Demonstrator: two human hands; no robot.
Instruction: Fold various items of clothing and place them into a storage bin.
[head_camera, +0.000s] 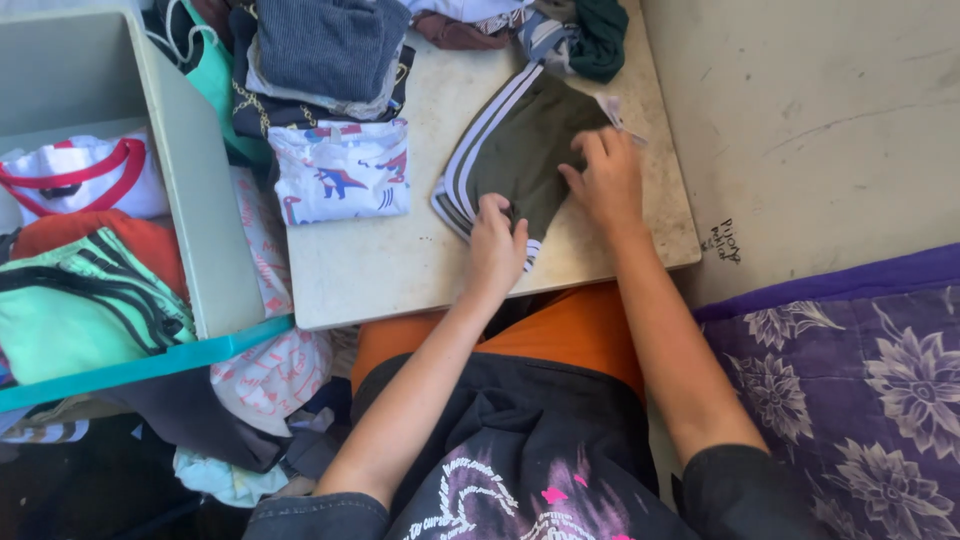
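Shorts (520, 150) of dark olive with white side stripes are seen from the head camera, laid on the right part of the pale bench (400, 265). The left hand (495, 245) is pinched shut on the near hem of the shorts, while the right hand (605, 180) is pressed flat on the cloth, fingers spread, nothing clamped. A folded white shirt (342, 172) printed with dinosaurs is placed just left of the shorts, and a stack of folded dark clothes (320, 55) is set behind it. A grey bin (190, 200) with a teal rim, filled with folded garments, is stood at the bench's left edge. A purple flowered blanket (850, 380) is spread at the right
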